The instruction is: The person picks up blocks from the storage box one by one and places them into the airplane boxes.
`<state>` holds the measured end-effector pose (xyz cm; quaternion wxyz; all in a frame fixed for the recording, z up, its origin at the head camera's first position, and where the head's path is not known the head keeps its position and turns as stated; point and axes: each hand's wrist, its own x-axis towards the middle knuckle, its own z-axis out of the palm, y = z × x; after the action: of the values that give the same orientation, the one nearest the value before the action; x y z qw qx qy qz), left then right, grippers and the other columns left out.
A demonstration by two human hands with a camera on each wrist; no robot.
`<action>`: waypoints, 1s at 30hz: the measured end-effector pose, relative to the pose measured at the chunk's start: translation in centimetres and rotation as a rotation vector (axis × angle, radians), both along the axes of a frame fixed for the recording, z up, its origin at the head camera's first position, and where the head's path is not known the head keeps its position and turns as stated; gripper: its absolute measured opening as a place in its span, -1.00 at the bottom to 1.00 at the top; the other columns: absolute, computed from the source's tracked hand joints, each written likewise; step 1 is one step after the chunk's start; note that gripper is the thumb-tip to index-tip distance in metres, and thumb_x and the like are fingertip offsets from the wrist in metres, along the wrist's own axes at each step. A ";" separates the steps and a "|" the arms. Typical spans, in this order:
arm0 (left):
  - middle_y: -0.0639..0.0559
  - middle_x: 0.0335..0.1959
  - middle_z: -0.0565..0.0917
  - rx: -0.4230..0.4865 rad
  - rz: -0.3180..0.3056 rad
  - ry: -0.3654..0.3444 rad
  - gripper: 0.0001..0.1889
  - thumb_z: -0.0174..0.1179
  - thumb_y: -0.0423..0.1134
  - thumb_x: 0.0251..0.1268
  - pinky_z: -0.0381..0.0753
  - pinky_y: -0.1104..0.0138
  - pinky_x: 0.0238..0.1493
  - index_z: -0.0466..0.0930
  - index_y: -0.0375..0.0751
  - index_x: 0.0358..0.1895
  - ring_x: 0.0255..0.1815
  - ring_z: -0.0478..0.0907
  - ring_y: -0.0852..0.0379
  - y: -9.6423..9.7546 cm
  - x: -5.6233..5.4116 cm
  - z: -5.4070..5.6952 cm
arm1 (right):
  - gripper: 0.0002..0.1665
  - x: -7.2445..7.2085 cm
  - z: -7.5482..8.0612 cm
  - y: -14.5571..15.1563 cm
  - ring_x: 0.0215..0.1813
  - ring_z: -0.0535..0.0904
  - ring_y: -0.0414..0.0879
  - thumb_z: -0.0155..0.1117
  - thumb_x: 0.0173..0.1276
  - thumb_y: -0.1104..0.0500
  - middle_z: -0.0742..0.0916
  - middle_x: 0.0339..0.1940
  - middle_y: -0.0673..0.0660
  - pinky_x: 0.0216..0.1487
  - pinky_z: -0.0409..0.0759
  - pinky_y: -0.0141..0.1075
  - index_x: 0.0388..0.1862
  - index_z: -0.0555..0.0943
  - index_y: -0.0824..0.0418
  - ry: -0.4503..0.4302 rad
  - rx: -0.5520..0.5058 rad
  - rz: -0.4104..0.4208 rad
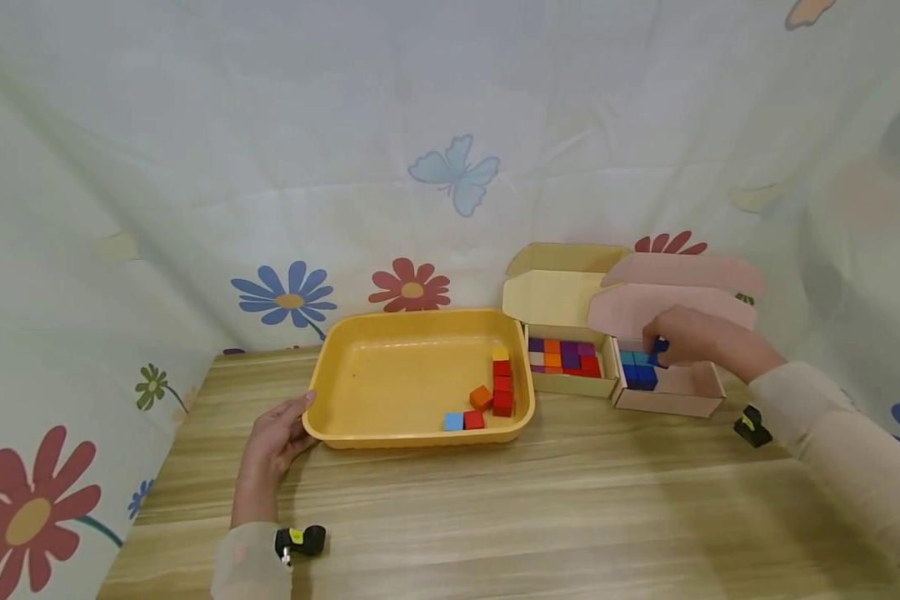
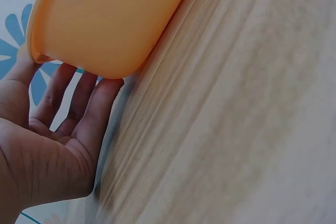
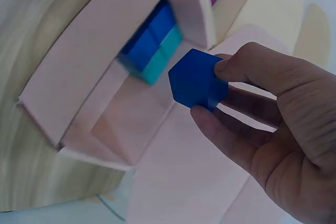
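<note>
My right hand (image 1: 686, 337) pinches a dark blue cube (image 3: 195, 78) between thumb and fingertips, above the open pink box (image 1: 667, 403). Inside that box, dark blue cubes (image 1: 639, 377) and teal cubes (image 1: 635, 357) stand at the left end. My left hand (image 1: 276, 437) holds the left end of a yellow tray (image 1: 390, 439), thumb at its rim and fingers against the outer wall (image 2: 118, 51). Toward the tray's right side lie several red cubes (image 1: 502, 403), a yellow cube (image 1: 501, 354), a tilted orange cube (image 1: 482, 397) and a light blue cube (image 1: 453, 422).
Between tray and pink box stands an open cream box (image 1: 573, 384) with purple, orange and red cubes. Both boxes' lids stand raised behind them. A flowered curtain (image 1: 345, 183) hangs behind the wooden table (image 1: 495, 517).
</note>
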<state>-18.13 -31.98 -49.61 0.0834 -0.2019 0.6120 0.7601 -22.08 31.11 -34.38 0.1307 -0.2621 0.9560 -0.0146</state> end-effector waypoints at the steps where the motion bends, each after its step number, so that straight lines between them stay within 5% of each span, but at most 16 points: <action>1: 0.14 -0.25 0.80 0.001 0.000 0.001 -0.72 0.47 0.06 0.21 0.74 0.25 -0.14 0.76 0.02 -0.14 -0.18 0.73 0.23 0.0 0.0 0.0 | -0.85 0.0 -0.1 0.2 -0.32 0.47 -0.10 0.46 0.15 0.37 0.67 -0.40 -0.04 -0.22 0.57 -0.20 -0.31 0.73 0.18 -0.006 0.000 0.004; 18: 0.12 -0.20 0.80 0.020 -0.001 -0.006 -0.56 0.45 0.02 0.25 0.74 0.23 -0.12 0.70 -0.12 0.10 -0.15 0.73 0.21 0.2 0.1 0.2 | -0.78 -1.3 -2.8 2.7 -0.26 0.48 -0.08 0.50 0.17 0.38 0.65 -0.34 -0.01 -0.16 0.55 -0.18 -0.28 0.66 0.17 -0.118 0.075 -0.022; 30: 0.15 -0.25 0.80 0.012 0.001 -0.008 -0.72 0.46 0.06 0.21 0.74 0.24 -0.12 0.76 0.01 -0.13 -0.17 0.72 0.23 -0.1 -0.2 -0.3 | -0.68 -1.1 -4.3 2.6 -0.29 0.48 -0.09 0.58 0.17 0.26 0.63 -0.36 0.00 -0.19 0.61 -0.16 -0.20 0.60 0.20 -0.100 0.115 -0.013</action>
<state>-18.30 -32.07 -49.90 0.0865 -0.2048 0.6071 0.7629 -23.19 33.67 -38.66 0.1931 -0.2467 0.9493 0.0264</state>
